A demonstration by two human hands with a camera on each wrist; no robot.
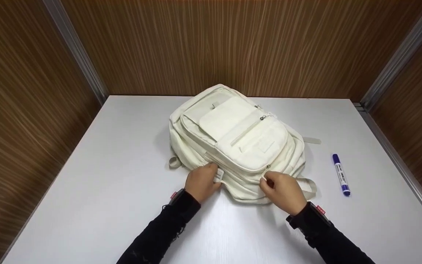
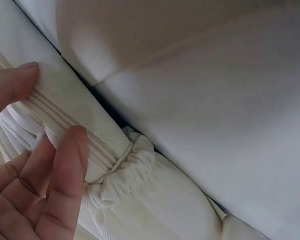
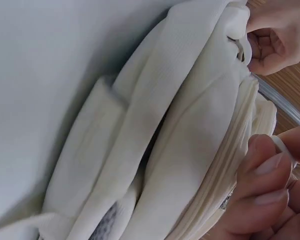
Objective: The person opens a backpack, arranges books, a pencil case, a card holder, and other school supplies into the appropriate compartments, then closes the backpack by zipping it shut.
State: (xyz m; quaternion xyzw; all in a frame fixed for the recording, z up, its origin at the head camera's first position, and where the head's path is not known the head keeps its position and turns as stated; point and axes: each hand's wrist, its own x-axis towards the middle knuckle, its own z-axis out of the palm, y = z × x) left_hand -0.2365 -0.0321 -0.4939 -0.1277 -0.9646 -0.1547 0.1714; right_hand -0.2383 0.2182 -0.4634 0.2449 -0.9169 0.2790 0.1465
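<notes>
A cream backpack (image 1: 247, 146) lies on its back on the table, front pockets facing up, turned at a slant. At its near left side, my left hand (image 1: 202, 182) grips the fabric. The left wrist view shows that thumb and fingers (image 2: 70, 155) around a zipper-lined edge (image 2: 55, 112). My right hand (image 1: 285, 192) is at the near right side, where thumb and fingers pinch a thin pale zipper pull (image 3: 282, 147). Layered zipper seams (image 3: 240, 145) run close beside these fingers. The bag's inside is hidden.
A blue-and-white marker (image 1: 341, 175) lies on the white table (image 1: 123, 176), right of the backpack. A strap end (image 1: 311, 140) and a strap loop (image 1: 308, 187) stick out on the bag's right. Wood-grain panels (image 1: 233, 44) enclose the table at the back and sides.
</notes>
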